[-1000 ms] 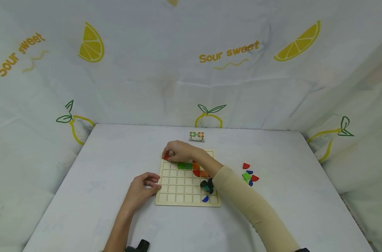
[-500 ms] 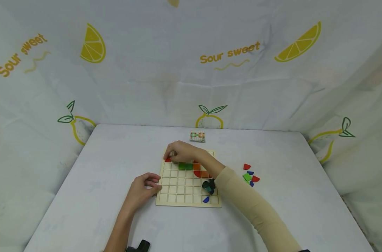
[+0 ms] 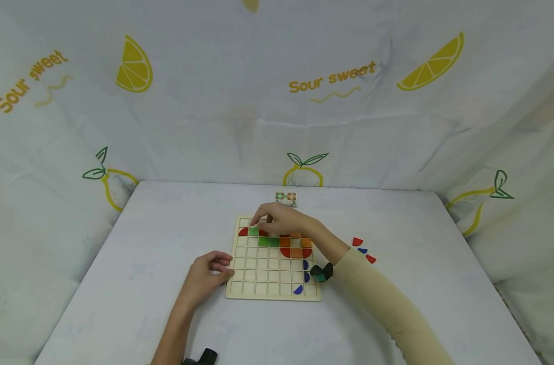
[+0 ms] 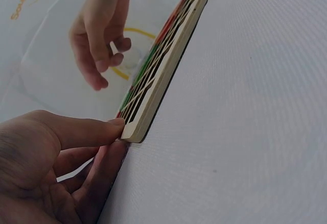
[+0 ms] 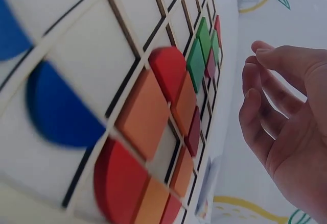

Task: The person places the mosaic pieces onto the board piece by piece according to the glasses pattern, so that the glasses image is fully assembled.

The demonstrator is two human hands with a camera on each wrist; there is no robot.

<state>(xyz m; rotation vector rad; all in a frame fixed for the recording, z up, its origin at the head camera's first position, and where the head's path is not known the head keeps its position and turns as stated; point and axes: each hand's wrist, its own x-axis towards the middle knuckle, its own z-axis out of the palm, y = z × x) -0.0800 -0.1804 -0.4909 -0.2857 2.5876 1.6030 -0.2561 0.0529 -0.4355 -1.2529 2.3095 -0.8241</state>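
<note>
A wooden grid board (image 3: pixel 256 276) lies on the table, with flat coloured pieces in several cells. My left hand (image 3: pixel 206 274) holds its left edge; in the left wrist view the thumb rests on the board's corner (image 4: pixel 137 131) and the fingers sit below. Over the far rows hovers my right hand (image 3: pixel 281 219), its fingers loosely bent with no piece between them. Just below its fingertips is a green square (image 3: pixel 253 231), beside a red rounded piece (image 3: pixel 243 231). Orange squares (image 5: pixel 145 114) and blue half-rounds (image 5: pixel 61 106) show close in the right wrist view.
Loose red (image 3: pixel 357 241) and blue (image 3: pixel 362 250) pieces lie on the table right of the board. A small pattern card (image 3: pixel 286 197) stands behind it. A white curtain with lemon prints hangs at the table's back edge.
My right hand has moved right from the far-left corner, leaving the red piece there. A green square now sits beside it, and the green pieces are gone from the loose pile. My left hand stays put.
</note>
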